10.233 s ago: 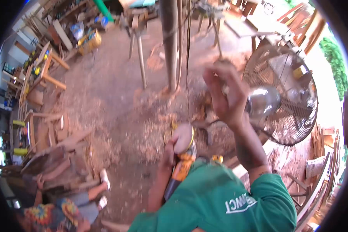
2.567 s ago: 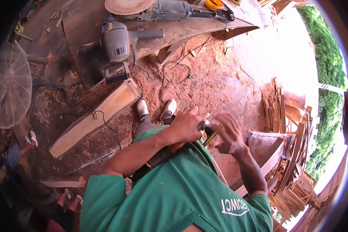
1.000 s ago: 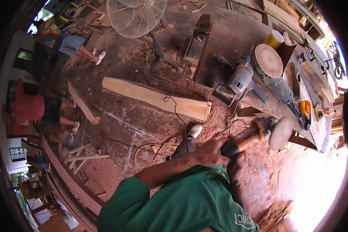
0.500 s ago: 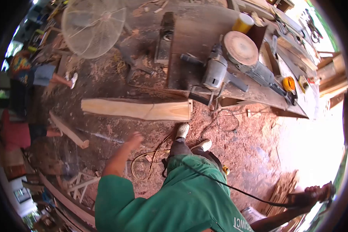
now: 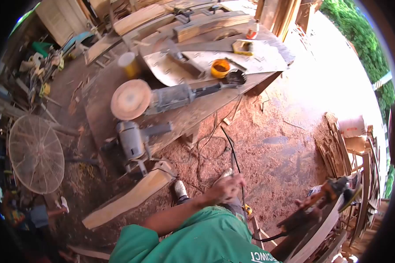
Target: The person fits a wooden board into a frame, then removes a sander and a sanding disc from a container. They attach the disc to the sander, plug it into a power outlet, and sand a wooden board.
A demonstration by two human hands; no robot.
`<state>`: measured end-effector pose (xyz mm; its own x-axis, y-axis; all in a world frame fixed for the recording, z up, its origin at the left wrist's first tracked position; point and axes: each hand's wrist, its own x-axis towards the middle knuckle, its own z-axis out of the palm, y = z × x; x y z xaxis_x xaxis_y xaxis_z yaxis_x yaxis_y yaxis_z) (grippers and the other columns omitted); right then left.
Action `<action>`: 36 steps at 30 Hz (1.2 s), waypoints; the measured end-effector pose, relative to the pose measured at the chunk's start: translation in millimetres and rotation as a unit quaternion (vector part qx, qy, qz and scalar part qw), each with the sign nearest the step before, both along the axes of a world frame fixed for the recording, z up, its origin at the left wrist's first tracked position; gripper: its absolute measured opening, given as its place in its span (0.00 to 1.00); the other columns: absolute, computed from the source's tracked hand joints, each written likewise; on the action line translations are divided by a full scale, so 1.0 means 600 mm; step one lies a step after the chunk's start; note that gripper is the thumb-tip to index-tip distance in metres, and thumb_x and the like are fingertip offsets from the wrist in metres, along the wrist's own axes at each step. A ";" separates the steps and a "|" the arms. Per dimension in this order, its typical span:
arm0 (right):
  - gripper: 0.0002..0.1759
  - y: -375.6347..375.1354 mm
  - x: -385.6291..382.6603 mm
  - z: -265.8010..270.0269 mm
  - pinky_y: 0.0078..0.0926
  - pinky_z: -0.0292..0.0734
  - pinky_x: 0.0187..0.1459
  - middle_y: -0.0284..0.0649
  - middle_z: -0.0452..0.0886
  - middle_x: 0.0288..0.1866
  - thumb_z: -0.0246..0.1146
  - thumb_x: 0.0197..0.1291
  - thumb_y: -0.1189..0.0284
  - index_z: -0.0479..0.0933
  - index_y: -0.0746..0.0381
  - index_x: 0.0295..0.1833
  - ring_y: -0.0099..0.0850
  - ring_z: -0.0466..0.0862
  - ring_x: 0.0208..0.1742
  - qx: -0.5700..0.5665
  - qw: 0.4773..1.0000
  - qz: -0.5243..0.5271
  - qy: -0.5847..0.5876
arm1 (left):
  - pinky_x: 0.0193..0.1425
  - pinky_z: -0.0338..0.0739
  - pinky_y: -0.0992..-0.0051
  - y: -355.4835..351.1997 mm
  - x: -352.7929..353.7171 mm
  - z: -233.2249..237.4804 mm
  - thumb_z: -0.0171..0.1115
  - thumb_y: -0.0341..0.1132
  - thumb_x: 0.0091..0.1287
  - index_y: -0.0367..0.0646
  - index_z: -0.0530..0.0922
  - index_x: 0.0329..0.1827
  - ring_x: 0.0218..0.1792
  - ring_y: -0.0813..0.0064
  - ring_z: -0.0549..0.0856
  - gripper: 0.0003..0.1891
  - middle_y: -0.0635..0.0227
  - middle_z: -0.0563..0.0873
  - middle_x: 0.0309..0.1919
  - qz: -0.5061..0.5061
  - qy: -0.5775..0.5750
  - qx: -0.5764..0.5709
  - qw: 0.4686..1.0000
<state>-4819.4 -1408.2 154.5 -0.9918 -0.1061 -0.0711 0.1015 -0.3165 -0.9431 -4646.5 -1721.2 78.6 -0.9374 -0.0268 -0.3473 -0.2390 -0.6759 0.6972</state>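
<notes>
My right hand [image 5: 310,207] grips an angle grinder [image 5: 331,191] held out at the lower right, its disc [image 5: 354,195] facing outward. A black power cord [image 5: 233,151] runs up past my left hand [image 5: 227,188], which is in front of my body. The fingers of that hand are curled at the cord and seem closed on it, though blur hides the exact grip. Below the workbench, a long pale wooden board [image 5: 131,197] lies on the floor to the left of my feet.
On the workbench [image 5: 180,120] lie a disc sander [image 5: 166,98], a grey power drill [image 5: 131,140], an orange-filled tub [image 5: 220,68] and a yellow-white container [image 5: 128,65]. A large fan [image 5: 36,153] stands left, near another person [image 5: 41,217]. Shavings cover the floor; wood scraps [image 5: 333,144] lean right.
My view has swung right, bringing the bench closer to the middle. My left hand has come from the outstretched left side to the cord. The grinder stays in my right hand.
</notes>
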 end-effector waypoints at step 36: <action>0.38 -0.564 -1.110 0.100 0.58 0.66 0.55 0.48 0.76 0.51 0.68 0.51 0.47 0.67 0.57 0.61 0.37 0.73 0.55 0.058 0.971 0.213 0.097 | 0.46 0.78 0.70 -0.352 -1.040 0.098 0.40 0.55 0.76 0.35 0.76 0.52 0.43 0.68 0.83 0.29 0.59 0.84 0.42 0.042 0.179 0.083 0.979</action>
